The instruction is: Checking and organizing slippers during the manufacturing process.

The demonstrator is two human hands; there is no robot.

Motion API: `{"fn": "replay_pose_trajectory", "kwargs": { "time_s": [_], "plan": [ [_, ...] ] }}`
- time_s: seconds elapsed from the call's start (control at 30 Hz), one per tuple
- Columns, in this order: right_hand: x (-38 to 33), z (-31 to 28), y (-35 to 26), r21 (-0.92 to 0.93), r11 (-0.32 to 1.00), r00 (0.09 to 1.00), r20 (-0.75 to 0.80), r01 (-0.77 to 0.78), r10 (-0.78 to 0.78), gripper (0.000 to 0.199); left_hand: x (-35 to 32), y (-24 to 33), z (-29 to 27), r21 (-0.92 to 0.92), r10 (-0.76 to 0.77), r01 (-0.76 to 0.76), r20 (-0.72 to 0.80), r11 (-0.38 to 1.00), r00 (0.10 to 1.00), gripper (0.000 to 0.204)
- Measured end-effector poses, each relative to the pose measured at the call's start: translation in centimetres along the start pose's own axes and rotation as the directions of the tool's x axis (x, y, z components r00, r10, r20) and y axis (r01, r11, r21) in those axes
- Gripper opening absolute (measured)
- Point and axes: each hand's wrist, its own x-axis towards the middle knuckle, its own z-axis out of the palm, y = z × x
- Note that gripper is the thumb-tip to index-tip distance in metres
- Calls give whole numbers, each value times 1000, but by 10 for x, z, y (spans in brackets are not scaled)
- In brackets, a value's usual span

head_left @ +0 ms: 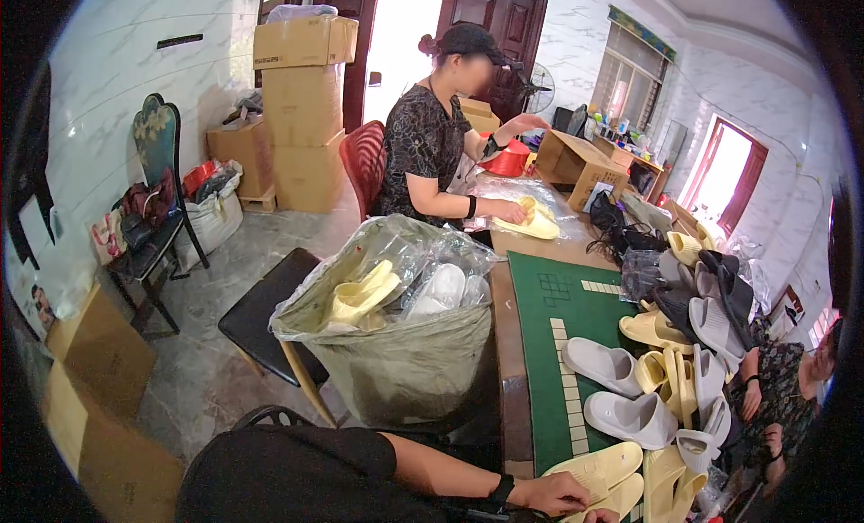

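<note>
My left hand [551, 494], with a black band at its wrist, is at the bottom edge over a pair of pale yellow slippers [601, 469] on the table. Its fingers are curled and closed; what they grip, if anything, is hidden. Of my right hand [603, 517] only a small part shows beside it, the rest cut off by the frame. Grey slippers [633, 419] and more yellow slippers [668, 473] lie close by on the table's right side, heaped higher farther back.
A green mat [540, 343] with pale markings covers the table. Left of it stands a large sack [396, 370] holding bagged slippers, beside a black stool [270, 316]. Across, a co-worker [432, 154] handles yellow slippers on plastic; another person [783, 388] sits at right. Cartons [301, 109] are stacked behind.
</note>
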Motion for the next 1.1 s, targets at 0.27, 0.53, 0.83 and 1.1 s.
{"fn": "replay_pose_trajectory", "kwargs": {
  "time_s": [0.27, 0.53, 0.83, 1.1],
  "plan": [
    [-3, 0, 11, 40, 999, 999, -41, 19, -17, 15, 1, -1, 1, 18, -5, 5, -5, 1000, 1000, 14],
    [-2, 1, 4, 65, 997, 998, -43, -39, 42, 11, 1, 0, 1, -38, -14, 15, 11, 999, 1000, 15],
    [-3, 0, 7, 66, 996, 998, -9, -63, 63, 10, 0, 4, -1, -82, -45, 47, 19, 995, 999, 15],
    [-2, -1, -2, 65, 995, 997, 20, -70, 69, 8, 0, -1, 0, -49, -18, 19, 14, 999, 1000, 14]
  ]
}}
